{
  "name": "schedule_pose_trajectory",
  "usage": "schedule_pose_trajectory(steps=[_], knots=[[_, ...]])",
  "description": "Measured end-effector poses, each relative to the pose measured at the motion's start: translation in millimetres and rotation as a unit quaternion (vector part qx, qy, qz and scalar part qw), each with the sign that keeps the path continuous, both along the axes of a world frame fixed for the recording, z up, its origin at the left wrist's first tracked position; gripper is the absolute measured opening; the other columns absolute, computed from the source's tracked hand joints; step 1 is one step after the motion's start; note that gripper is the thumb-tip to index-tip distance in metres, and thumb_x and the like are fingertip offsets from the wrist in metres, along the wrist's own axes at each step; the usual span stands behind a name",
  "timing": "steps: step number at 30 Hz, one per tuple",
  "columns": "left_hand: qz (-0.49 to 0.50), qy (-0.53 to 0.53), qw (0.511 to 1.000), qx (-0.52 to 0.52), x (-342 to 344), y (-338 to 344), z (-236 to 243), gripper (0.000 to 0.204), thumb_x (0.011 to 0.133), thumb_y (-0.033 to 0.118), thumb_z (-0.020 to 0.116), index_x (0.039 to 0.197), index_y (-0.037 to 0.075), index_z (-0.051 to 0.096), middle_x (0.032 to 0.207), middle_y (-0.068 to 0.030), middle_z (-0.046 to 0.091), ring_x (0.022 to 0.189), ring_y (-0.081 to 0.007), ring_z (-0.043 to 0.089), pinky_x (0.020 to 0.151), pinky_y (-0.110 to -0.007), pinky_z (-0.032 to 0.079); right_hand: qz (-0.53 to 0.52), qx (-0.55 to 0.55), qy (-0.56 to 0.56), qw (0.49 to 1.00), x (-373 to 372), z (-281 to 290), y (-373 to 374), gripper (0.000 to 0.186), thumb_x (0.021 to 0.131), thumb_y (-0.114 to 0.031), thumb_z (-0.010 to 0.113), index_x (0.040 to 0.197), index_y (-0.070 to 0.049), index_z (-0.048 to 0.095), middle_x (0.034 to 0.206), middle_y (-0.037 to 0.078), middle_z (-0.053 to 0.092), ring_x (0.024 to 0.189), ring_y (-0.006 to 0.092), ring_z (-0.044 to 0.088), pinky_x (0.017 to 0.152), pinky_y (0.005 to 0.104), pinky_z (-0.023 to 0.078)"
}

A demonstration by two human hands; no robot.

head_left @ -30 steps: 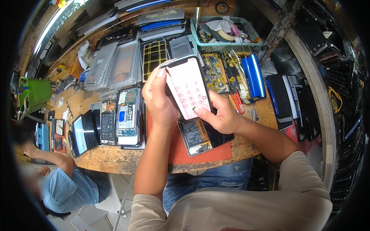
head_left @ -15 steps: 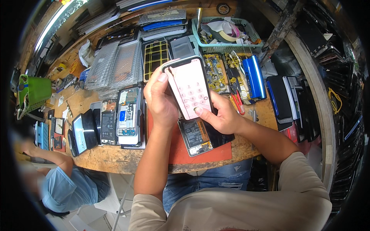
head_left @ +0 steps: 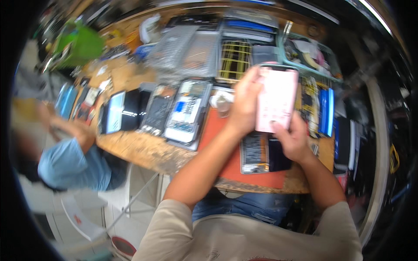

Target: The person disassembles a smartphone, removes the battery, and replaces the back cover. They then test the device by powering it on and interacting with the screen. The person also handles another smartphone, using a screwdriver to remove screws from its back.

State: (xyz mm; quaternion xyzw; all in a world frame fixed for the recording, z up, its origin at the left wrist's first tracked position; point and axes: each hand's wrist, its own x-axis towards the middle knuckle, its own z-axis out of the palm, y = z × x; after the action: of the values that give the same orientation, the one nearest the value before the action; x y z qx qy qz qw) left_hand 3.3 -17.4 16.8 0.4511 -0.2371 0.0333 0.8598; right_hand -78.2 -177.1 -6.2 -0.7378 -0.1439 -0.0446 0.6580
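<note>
A smartphone (head_left: 277, 98) with a lit pink-white screen is held upright above the bench, its image blurred. My left hand (head_left: 244, 103) is closed round its left edge. At its lower right corner my right hand (head_left: 294, 140) grips too, the thumb lying on the lower screen and the other fingers partly hidden. Below the hands, an opened phone (head_left: 254, 153) with its battery exposed rests on a red mat (head_left: 217, 124), beside a dark panel (head_left: 279, 156).
To the left lie opened phones (head_left: 186, 114) and a tablet-like device (head_left: 116, 111). Bubble-wrapped panels (head_left: 172, 50) and a teal basket (head_left: 315, 69) fill the back. Blue cylinders or panels (head_left: 325, 111) stand at right. Another person in a blue sleeve (head_left: 72, 163) works at far left.
The view has swung, so the bench and held phone appear further right, with motion blur. Both hands keep their grip on the smartphone, and the right thumb is still at the lower screen.
</note>
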Motion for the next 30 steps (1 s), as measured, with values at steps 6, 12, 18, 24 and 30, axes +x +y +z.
schedule_pose_trajectory(steps=[6, 12, 18, 24, 30], knots=[[-0.01, -0.057, 0.967, 0.247, -4, -14, -3, 0.032, 0.094, 0.018, 0.07, 0.115, -0.004, 0.061, 0.101, -0.0149, 0.07, 0.092, -0.0199, 0.067, 0.082, -0.036, 0.055, -0.108, 0.034, -0.035, 0.993, 6, -1, -7, 0.03, 0.107, -0.021, 0.056, 0.129, -0.002, 0.052, 0.099, 0.001, 0.062, 0.071, 0.0036, 0.051, 0.058, 0.0185, 0.041], [0.022, -0.044, 0.974, 0.223, -9, -18, -4, 0.024, 0.097, 0.017, 0.068, 0.107, -0.004, 0.065, 0.095, -0.0179, 0.071, 0.089, -0.0233, 0.069, 0.081, -0.04, 0.054, -0.111, 0.075, -0.043, 0.99, 21, -5, -10, 0.029, 0.107, -0.02, 0.057, 0.128, -0.002, 0.052, 0.102, 0.001, 0.062, 0.072, 0.0031, 0.05, 0.059, 0.0184, 0.039], [0.049, 0.066, 0.981, 0.177, 0, -15, -13, 0.022, 0.099, 0.017, 0.07, 0.11, 0.0, 0.064, 0.095, -0.0084, 0.069, 0.084, -0.0134, 0.067, 0.062, -0.031, 0.057, -0.078, 0.097, -0.013, 0.992, 20, 2, -8, 0.046, 0.099, -0.013, 0.063, 0.139, 0.001, 0.048, 0.106, 0.005, 0.069, 0.077, 0.0061, 0.058, 0.065, 0.0205, 0.045], [-0.028, 0.089, 0.99, 0.104, 12, 3, -18, 0.043, 0.111, 0.035, 0.047, 0.12, -0.003, 0.065, 0.117, -0.0118, 0.071, 0.104, -0.0154, 0.069, 0.093, -0.032, 0.053, -0.038, 0.144, 0.018, 0.989, 24, 5, -11, 0.034, 0.103, -0.014, 0.057, 0.134, -0.003, 0.051, 0.1, 0.004, 0.067, 0.076, 0.0065, 0.057, 0.065, 0.0216, 0.046], [-0.024, 0.03, 0.98, 0.195, 9, -2, -11, 0.035, 0.109, 0.033, 0.054, 0.105, 0.001, 0.068, 0.089, 0.0013, 0.064, 0.076, -0.0051, 0.052, 0.068, -0.022, 0.042, -0.058, 0.186, 0.038, 0.98, 33, 9, -21, 0.03, 0.11, -0.032, 0.044, 0.111, -0.006, 0.058, 0.086, 0.003, 0.064, 0.063, 0.0091, 0.06, 0.057, 0.0219, 0.046]])
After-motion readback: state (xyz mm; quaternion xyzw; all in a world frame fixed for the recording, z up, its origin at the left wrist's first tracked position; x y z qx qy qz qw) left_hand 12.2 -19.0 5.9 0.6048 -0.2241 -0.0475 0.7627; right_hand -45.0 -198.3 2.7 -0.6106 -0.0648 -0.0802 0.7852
